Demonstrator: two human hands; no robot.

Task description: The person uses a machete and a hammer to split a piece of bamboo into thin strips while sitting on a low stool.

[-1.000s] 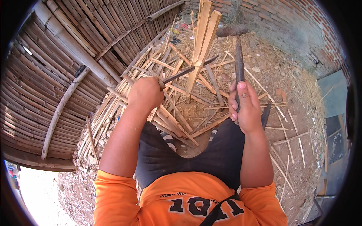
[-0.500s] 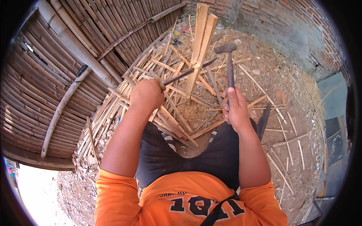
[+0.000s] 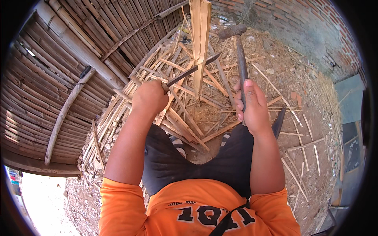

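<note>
My left hand (image 3: 149,98) is wrapped round the handle of a long dark knife (image 3: 184,74). Its blade points away to the right and is lodged across an upright split wood piece (image 3: 201,35), with the tip sticking out on the far side. My right hand (image 3: 254,105) grips the shaft of a hammer (image 3: 241,55), thumb laid along it. The rusty hammer head stands raised to the right of the wood, apart from both blade and wood. A crack runs down the upper part of the wood.
Split wooden sticks (image 3: 114,118) lie heaped at the left and under the upright piece. Thinner strips (image 3: 295,173) are scattered on the dirt at right. A bamboo wall (image 3: 35,102) stands left, a brick wall (image 3: 291,23) at the back right. My knees (image 3: 165,149) flank the near ground.
The upright wood has shifted left and stands straighter, with the knife still across it. My right hand has risen slightly, and the hammer head is a little higher.
</note>
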